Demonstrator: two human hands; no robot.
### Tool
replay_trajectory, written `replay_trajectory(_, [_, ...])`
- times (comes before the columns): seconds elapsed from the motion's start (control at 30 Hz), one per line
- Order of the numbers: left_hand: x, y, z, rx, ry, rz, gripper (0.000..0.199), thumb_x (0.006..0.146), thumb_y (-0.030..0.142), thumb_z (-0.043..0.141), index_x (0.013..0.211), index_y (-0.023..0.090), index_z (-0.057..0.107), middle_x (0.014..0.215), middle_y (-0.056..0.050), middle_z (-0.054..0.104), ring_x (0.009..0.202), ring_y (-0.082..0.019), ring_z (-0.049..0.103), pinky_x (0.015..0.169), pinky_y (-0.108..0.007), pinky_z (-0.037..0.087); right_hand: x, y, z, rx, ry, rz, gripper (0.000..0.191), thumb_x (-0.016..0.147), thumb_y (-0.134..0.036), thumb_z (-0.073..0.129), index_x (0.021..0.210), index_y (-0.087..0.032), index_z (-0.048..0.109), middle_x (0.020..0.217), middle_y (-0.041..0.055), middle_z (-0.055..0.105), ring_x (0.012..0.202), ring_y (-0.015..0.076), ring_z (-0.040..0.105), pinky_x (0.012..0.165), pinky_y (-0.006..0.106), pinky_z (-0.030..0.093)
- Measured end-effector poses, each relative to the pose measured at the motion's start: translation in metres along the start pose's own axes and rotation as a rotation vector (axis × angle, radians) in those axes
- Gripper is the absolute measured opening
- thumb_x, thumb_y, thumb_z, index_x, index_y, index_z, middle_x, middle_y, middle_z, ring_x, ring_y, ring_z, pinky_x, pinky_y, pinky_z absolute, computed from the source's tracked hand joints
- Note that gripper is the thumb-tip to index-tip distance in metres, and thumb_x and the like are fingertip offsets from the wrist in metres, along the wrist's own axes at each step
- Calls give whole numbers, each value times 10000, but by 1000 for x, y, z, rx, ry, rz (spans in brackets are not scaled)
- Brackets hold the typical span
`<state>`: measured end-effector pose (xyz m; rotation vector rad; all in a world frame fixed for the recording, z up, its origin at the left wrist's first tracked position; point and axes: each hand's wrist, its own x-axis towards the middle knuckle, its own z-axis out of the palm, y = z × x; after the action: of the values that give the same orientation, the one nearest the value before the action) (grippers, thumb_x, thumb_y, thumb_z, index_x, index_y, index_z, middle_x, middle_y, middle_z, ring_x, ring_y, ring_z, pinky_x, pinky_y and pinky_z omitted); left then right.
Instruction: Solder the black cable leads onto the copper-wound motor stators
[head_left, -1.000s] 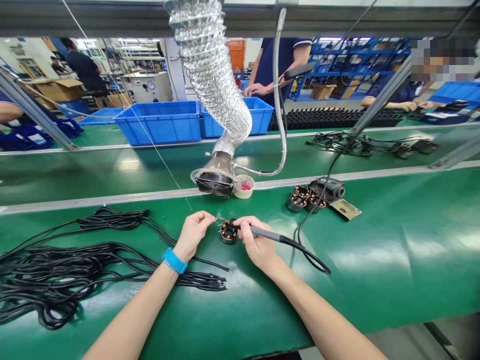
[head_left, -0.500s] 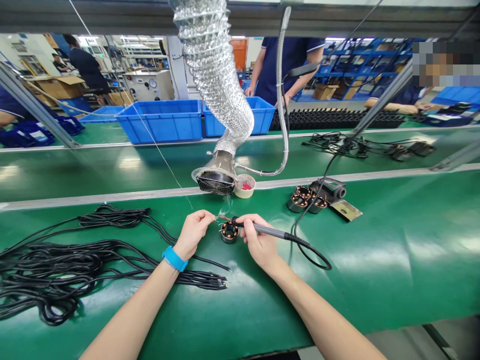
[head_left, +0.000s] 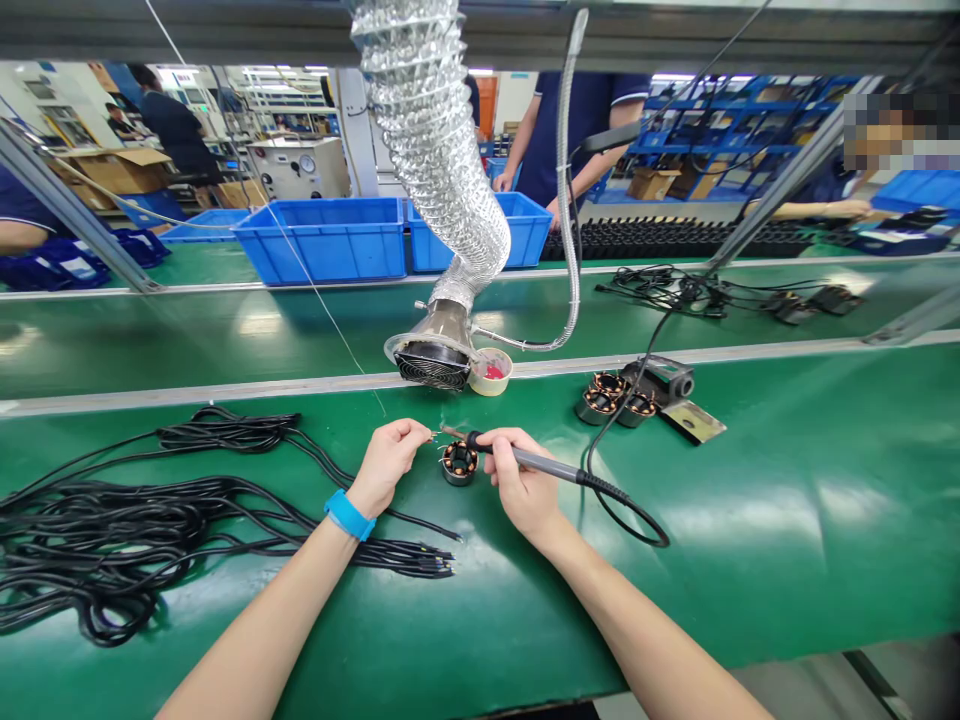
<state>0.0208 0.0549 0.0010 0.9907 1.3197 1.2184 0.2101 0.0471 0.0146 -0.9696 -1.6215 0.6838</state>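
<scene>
My left hand (head_left: pixel 390 462), with a blue band at its wrist, is closed in a pinch on thin wires whose ends (head_left: pixel 433 436) poke past the fingertips. In my right hand (head_left: pixel 523 482) is a soldering iron (head_left: pixel 544 462), held like a pen. Its tip points left, a small gap from the wire ends. Just below the tip, a black ring-shaped motor stator (head_left: pixel 459 464) with copper windings rests on the green bench (head_left: pixel 480 620). Where the pinched wires lead is hidden behind my left hand.
Black cables (head_left: pixel 150 520) lie at left. A fume extractor (head_left: pixel 433 362) hangs ahead, beside a tape roll (head_left: pixel 491 372). Several stators (head_left: pixel 598 404) stand right near an iron holder (head_left: pixel 664 380). Blue bins (head_left: pixel 322 240) and co-workers are beyond.
The soldering iron and my right hand have shifted slightly right, drawing the tip away from the wire ends. My left hand stays in place. Smoke near the tip has thinned.
</scene>
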Motion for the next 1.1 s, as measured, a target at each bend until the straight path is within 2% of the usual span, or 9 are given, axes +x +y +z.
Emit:
replay_trajectory(0.5, [-1, 2, 0, -12, -15, -21, 181, 723, 322, 659, 695, 150, 612, 498, 96, 280, 435, -52, 191, 418, -212, 110, 0, -1, -1, -27, -4, -18, 324, 983, -371, 418, 880, -197, 671, 629, 10, 643, 547, 139, 628, 515, 251, 495])
replay_trajectory(0.87, [-2, 3, 0, -7, -10, -17, 213, 718, 353, 679, 685, 154, 611, 484, 98, 285, 420, -51, 194, 414, -214, 106, 0, -3, 1, -86, -77, -53, 301, 982, -352, 426, 879, -213, 672, 620, 0, 640, 573, 142, 639, 556, 255, 513])
replay_trajectory(1.1, [-1, 1, 0, -10, -12, -12, 205, 724, 346, 675, 694, 152, 616, 491, 97, 285, 428, -52, 191, 416, -216, 111, -1, -1, 0, -12, 2, -23, 310, 981, -369, 429, 888, -204, 673, 611, 1, 636, 552, 141, 633, 530, 256, 505])
